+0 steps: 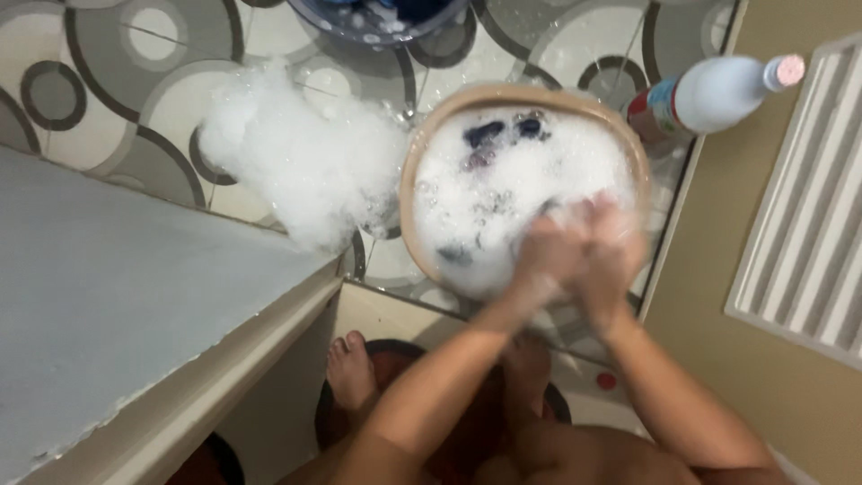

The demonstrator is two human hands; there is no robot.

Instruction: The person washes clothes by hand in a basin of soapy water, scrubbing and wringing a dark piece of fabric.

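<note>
A round tan basin [413, 162] full of white foam stands on the patterned tile floor. Dark pieces of cloth [485, 135] poke out of the suds. My left hand [548, 256] and my right hand [612, 244] are pressed together over the basin's near rim. Both are blurred by motion and coated in foam. The fingers look curled, but whether any cloth lies between them is hidden by the suds.
A heap of foam [296, 162] lies on the floor left of the basin. A white bottle with a pink cap [709, 94] lies at its right. A dark blue tub [382, 18] sits at the top, a white ledge [108, 296] at left, a slatted panel [808, 207] at right.
</note>
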